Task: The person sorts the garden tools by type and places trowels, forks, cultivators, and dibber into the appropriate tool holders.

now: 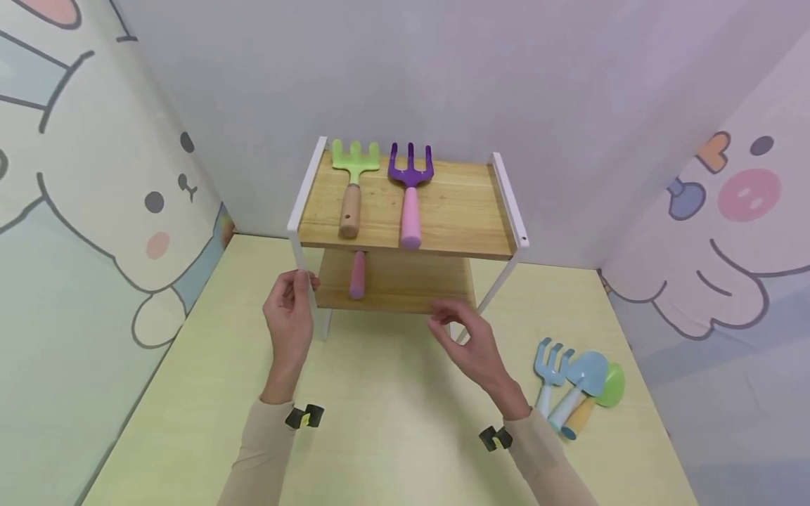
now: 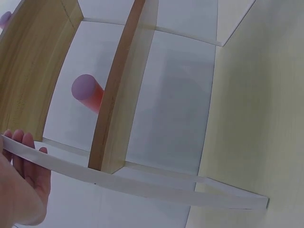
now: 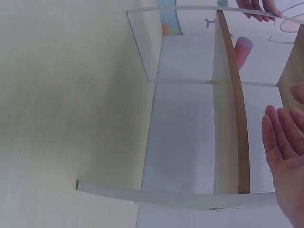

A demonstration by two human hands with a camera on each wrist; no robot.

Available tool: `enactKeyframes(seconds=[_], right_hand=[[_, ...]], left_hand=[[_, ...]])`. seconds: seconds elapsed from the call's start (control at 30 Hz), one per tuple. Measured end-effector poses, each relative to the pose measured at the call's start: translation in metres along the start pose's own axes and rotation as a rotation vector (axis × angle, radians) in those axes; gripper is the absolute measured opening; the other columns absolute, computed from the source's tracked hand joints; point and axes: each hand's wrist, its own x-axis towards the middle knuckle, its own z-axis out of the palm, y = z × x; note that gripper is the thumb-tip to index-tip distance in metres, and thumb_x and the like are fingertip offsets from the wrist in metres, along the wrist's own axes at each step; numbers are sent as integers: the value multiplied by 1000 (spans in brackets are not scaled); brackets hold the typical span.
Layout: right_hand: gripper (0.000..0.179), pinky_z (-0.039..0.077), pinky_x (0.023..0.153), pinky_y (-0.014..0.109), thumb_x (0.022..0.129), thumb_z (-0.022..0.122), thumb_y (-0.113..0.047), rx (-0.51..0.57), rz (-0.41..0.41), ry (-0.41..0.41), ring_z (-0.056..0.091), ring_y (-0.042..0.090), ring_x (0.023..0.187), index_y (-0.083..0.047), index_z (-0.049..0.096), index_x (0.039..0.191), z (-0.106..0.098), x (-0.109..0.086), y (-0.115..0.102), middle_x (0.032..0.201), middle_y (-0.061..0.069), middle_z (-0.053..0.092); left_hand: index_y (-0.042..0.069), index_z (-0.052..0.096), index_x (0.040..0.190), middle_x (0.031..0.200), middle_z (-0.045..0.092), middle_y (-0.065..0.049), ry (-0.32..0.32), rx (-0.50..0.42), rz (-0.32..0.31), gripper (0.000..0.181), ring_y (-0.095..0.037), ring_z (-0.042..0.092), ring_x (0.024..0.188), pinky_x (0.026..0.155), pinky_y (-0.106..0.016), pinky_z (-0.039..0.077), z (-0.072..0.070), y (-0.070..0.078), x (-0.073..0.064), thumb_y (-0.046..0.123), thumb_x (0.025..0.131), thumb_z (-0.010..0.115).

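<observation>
My left hand (image 1: 290, 309) grips the white front left post (image 2: 142, 190) of a two-tier wooden shelf (image 1: 458, 204), with its fingers behind the post and its thumb in front. Empty and with loosely curved fingers, my right hand (image 1: 471, 344) hovers by the front right of the lower board (image 1: 411, 281). On the top board lie a green hand fork (image 1: 355, 165) with a wooden handle and a purple hand fork (image 1: 410, 211) with a pink handle, side by side. A pink handle (image 1: 357, 275) pokes forward from the lower board; the rest of that tool is hidden.
Right of the shelf, a blue hand fork (image 1: 550, 369), a blue trowel (image 1: 588, 372) and a green trowel (image 1: 612, 386) with a yellow handle lie together on the pale yellow table (image 1: 367, 436). Walls with cartoon animals stand at the left, back and right.
</observation>
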Motion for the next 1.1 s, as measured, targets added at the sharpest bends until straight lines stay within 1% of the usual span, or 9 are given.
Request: enactKeyframes(seconds=[0.1,0.17,0.23,0.4,0.53,0.67,0.77,0.9,1.1], right_hand=[[34,56,84,32,88,74,11,-13,-10,-2,69,25,91,6,66,120,-6,-2,-11,108,11,71],[34,57,83,36,86,73,14,-26,-16,3,69,28,89,9,65,119,-9,-3,-21,108,13,70],[34,58,80,39,84,73,18,-40,-17,12,69,32,87,12,64,116,-11,-4,-29,107,16,69],[38,58,81,33,82,75,19,-67,-13,23,68,30,87,10,64,117,-16,-19,-10,106,15,69],[42,56,83,27,81,77,17,-90,-14,33,68,26,87,4,66,120,-21,-32,7,108,11,69],[44,54,87,21,82,79,11,-122,10,24,68,21,90,-3,67,123,-27,-42,13,110,7,70],[43,52,89,19,85,79,8,-137,42,13,68,20,92,-5,67,124,-32,-48,13,111,9,70],[44,52,89,17,84,79,10,-159,74,17,68,22,92,-2,66,124,-38,-57,17,111,12,70],[43,53,85,19,79,77,18,-214,84,53,69,28,87,6,65,119,-46,-71,27,109,15,69]], left_hand=[[-18,59,103,90,68,-11,-7,-12,1,29,-27,66,86,81,-26,52,0,0,0,11,108,54],[-18,59,102,90,68,-5,-12,-17,1,29,-25,66,86,81,-26,52,0,1,0,10,108,54],[-18,59,102,90,68,-4,-14,-15,1,29,-25,67,86,81,-25,52,-1,2,0,10,108,54],[-18,59,102,89,68,-4,-8,-14,0,29,-26,66,86,81,-25,52,0,2,0,10,108,54],[-18,59,102,89,68,-3,-7,-14,-2,29,-26,66,86,81,-26,52,0,1,1,10,108,54],[-18,59,102,89,68,-4,-6,-12,3,28,-26,66,86,80,-27,52,1,1,1,9,108,54],[-17,60,102,89,68,-5,-11,-7,6,28,-26,66,86,80,-28,52,1,1,1,9,108,54],[-17,60,102,89,68,-7,-18,-6,6,27,-27,66,86,80,-29,52,1,2,1,9,108,54],[-16,60,104,90,67,-5,-33,28,20,27,-25,67,87,83,-26,52,-1,1,1,9,109,52]])
